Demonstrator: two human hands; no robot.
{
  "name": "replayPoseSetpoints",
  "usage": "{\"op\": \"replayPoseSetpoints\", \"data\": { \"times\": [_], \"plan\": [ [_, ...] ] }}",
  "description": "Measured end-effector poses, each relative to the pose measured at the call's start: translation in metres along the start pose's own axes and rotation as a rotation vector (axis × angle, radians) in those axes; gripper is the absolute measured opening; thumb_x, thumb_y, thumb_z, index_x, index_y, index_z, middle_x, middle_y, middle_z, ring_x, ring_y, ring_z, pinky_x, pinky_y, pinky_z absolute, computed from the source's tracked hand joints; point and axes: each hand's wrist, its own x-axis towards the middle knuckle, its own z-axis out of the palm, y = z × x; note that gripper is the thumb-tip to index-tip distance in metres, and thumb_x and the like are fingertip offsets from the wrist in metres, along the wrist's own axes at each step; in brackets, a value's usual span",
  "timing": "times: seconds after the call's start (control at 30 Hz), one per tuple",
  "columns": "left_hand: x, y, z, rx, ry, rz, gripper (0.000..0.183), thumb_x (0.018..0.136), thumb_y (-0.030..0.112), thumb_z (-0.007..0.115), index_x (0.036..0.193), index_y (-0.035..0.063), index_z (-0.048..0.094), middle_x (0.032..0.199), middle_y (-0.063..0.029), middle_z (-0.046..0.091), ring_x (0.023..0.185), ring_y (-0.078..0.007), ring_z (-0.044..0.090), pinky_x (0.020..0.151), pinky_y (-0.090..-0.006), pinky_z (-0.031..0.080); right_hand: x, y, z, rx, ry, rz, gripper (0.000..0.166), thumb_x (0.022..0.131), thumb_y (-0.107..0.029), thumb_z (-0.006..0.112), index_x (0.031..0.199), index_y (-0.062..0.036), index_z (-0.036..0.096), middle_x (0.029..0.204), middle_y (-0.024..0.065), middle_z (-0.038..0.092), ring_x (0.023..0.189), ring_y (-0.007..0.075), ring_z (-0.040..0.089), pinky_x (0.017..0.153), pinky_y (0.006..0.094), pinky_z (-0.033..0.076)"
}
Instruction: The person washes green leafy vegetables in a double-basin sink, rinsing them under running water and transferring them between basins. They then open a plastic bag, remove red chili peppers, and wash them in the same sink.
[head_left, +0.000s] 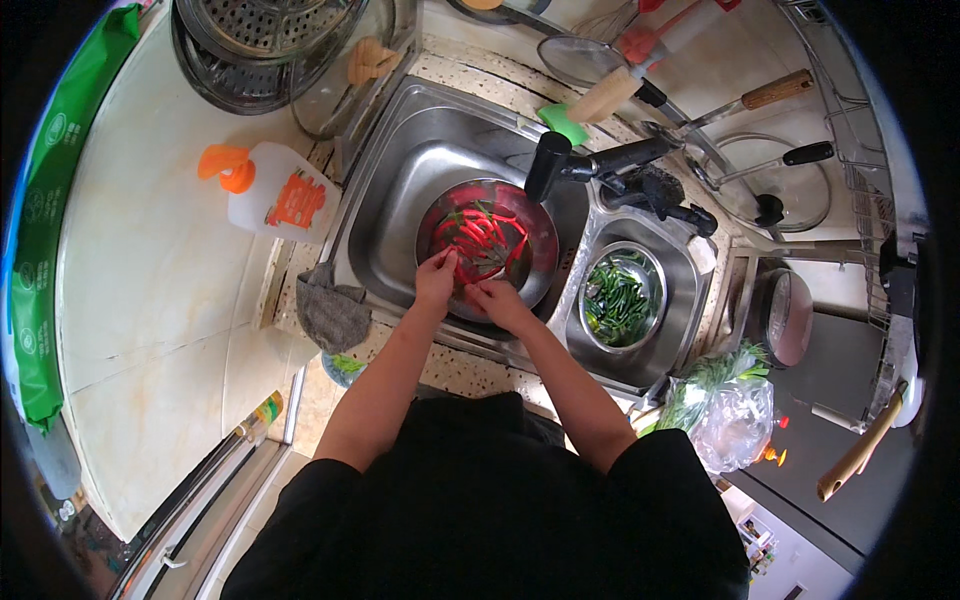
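Observation:
A round metal basin (542, 217) stands in the larger steel sink, with many long red chili peppers (480, 229) inside it, some with green stems. My left hand (438, 277) is at the basin's near left side, its fingertips closed on a red chili pepper. Beside it, lower and to the right, my right hand (496, 300) reaches over the basin's near rim with fingertips among the peppers; whether it grips one is unclear. A smaller metal bowl (661, 285) in the right-hand sink holds green chili peppers (616, 300).
A black faucet (549, 166) overhangs the basin's far right. A grey cloth (334, 309) hangs on the counter edge at left, near a white jug with an orange top (281, 193). Utensils, including a strainer (580, 60), stand behind the sinks. A plastic bag (733, 424) with greens lies right.

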Motion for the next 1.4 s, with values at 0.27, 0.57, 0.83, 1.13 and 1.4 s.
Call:
{"op": "replayPoseSetpoints", "data": {
  "times": [0.27, 0.57, 0.83, 1.13, 1.4],
  "plan": [
    [-0.009, 0.005, -0.003, -0.488, -0.107, -0.44, 0.012, 0.09, 0.009, 0.044, 0.095, 0.0064, 0.054, 0.077, -0.0017, 0.055, 0.066, -0.0142, 0.055, 0.063, -0.0263, 0.048, -0.018, 0.006, -0.005, 0.164, -0.038, -0.173, 0.019, 0.088, -0.018, 0.051, 0.088, -0.0027, 0.061, 0.073, 0.0093, 0.06, 0.065, 0.017, 0.055, 0.063, 0.0269, 0.043],
    [-0.02, 0.032, -0.004, -0.529, 0.065, -0.178, 0.004, 0.085, 0.009, 0.052, 0.089, 0.0108, 0.052, 0.069, -0.0009, 0.05, 0.055, -0.0136, 0.05, 0.053, -0.0307, 0.049, 0.047, 0.05, -0.004, -1.058, 0.44, -0.168, 0.019, 0.077, -0.019, 0.053, 0.09, -0.0118, 0.064, 0.107, 0.0113, 0.052, 0.105, 0.0267, 0.044, 0.082, 0.0405, 0.04],
    [-0.033, 0.016, -0.009, -0.238, 0.07, -0.304, 0.014, 0.081, 0.018, 0.065, 0.085, 0.0114, 0.053, 0.068, 0.0005, 0.053, 0.053, -0.0129, 0.049, 0.046, -0.0275, 0.041, 0.042, 0.038, -0.015, -0.808, 0.349, -0.084, 0.022, 0.084, -0.025, 0.052, 0.096, -0.0087, 0.06, 0.087, 0.0167, 0.061, 0.088, 0.0311, 0.057, 0.072, 0.0428, 0.044],
    [-0.016, 0.014, 0.01, -0.043, -0.005, -0.087, 0.032, 0.08, 0.037, 0.065, 0.077, 0.0062, 0.056, 0.065, -0.0006, 0.054, 0.042, -0.0117, 0.044, 0.039, -0.0266, 0.035, -0.008, -0.006, 0.003, -0.145, 0.387, -0.246, 0.024, 0.083, -0.017, 0.056, 0.1, 0.0, 0.058, 0.077, 0.0206, 0.061, 0.071, 0.0371, 0.06, 0.063, 0.0419, 0.046],
    [-0.019, 0.009, 0.018, 0.164, -0.037, -0.065, 0.026, 0.08, 0.034, 0.062, 0.081, 0.0078, 0.06, 0.063, 0.0006, 0.052, 0.048, -0.0108, 0.046, 0.038, -0.0252, 0.033, -0.027, -0.019, 0.003, -0.128, 0.285, -0.138, 0.019, 0.084, -0.019, 0.056, 0.087, -0.0008, 0.06, 0.072, 0.0188, 0.06, 0.067, 0.0338, 0.059, 0.061, 0.0385, 0.046]
  ]
}}
